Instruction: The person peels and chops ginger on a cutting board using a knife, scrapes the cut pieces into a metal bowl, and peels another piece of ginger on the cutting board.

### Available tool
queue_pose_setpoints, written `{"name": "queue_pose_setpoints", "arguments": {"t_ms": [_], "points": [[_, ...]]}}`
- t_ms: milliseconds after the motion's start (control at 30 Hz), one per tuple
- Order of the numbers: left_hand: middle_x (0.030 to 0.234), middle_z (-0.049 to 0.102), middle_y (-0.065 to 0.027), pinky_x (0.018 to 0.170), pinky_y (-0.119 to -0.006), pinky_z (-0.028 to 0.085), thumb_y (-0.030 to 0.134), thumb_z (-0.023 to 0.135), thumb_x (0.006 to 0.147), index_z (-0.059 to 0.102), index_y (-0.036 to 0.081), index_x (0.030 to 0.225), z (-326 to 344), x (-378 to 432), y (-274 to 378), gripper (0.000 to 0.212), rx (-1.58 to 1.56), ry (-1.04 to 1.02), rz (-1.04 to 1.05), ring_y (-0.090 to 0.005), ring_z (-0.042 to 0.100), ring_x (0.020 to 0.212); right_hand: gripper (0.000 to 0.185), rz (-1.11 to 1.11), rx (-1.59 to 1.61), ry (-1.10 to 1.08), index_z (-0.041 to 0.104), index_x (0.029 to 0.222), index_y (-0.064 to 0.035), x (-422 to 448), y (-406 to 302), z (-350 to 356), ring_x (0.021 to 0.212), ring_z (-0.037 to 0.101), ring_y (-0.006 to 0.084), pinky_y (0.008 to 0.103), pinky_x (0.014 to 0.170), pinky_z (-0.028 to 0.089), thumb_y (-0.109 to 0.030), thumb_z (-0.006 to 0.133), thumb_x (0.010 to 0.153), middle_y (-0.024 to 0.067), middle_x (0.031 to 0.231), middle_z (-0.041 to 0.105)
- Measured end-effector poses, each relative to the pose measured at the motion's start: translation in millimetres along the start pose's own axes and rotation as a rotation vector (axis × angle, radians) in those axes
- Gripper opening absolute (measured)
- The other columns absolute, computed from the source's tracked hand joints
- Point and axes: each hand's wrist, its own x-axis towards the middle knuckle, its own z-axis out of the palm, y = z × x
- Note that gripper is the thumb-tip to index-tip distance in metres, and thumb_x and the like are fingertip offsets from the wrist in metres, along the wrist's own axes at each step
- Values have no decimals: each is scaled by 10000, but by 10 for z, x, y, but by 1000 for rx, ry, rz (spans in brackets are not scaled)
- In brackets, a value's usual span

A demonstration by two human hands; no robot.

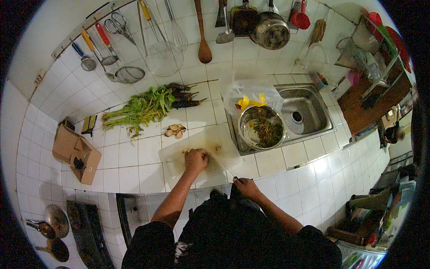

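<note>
On a pale cutting board (208,175), my left hand (196,160) rests with its fingers curled down over small food pieces, mostly hidden under it. My right hand (247,187) grips the dark handle of a kitchen knife (225,167), whose blade points toward the left hand's fingertips. A little chopped food (217,148) lies on the board beyond the blade. Behind the board sits a small pile of pale sliced pieces (175,130). Leafy greens (144,106) and dark eggplants (186,95) lie near the wall.
A steel bowl (247,138) holding chopped greens stands beside the sink (302,114), with a plastic bag (248,87) behind it. An open cardboard box (67,146) is at the counter's left end. Utensils and pans hang on the tiled wall. A person (391,134) appears far right.
</note>
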Motion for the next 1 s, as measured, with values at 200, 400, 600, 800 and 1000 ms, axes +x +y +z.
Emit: {"name": "queue_pose_setpoints", "arguments": {"t_ms": [200,400,600,800,1000], "points": [[911,695,-64,809,-467,448,193,670,732,724,155,896,116,-106,11,176,-139,139,-56,-269,622,901,568,48,24,-84,642,949,57,34,-59,15,790,641,272,422,753,476,-493,499,949,231,803,658],[937,701,-44,787,-451,455,170,684,719,726,148,896,141,-141,-22,184,-171,184,-18,-257,622,910,562,44,-42,-124,636,939,60,97,-66,24,799,644,284,427,756,472,-482,488,956,232,794,654],[914,701,-34,774,-454,454,172,686,712,727,150,890,168,-155,-35,184,-156,222,7,-255,620,898,539,-21,-104,-112,639,935,51,190,-198,32,902,618,463,493,800,464,-452,447,968,292,890,648],[886,699,-36,763,-463,450,203,689,712,734,155,850,150,-156,-6,152,-160,211,-20,-264,619,893,545,-39,-189,-104,637,913,50,302,-149,-20,915,591,495,523,812,450,-451,428,967,316,907,630],[886,703,-44,775,-449,454,190,691,698,736,150,846,214,-189,-25,160,-155,241,-64,-265,620,899,570,34,-133,-121,641,906,54,231,-132,-30,906,612,474,504,801,461,-477,444,962,307,885,637]]}}
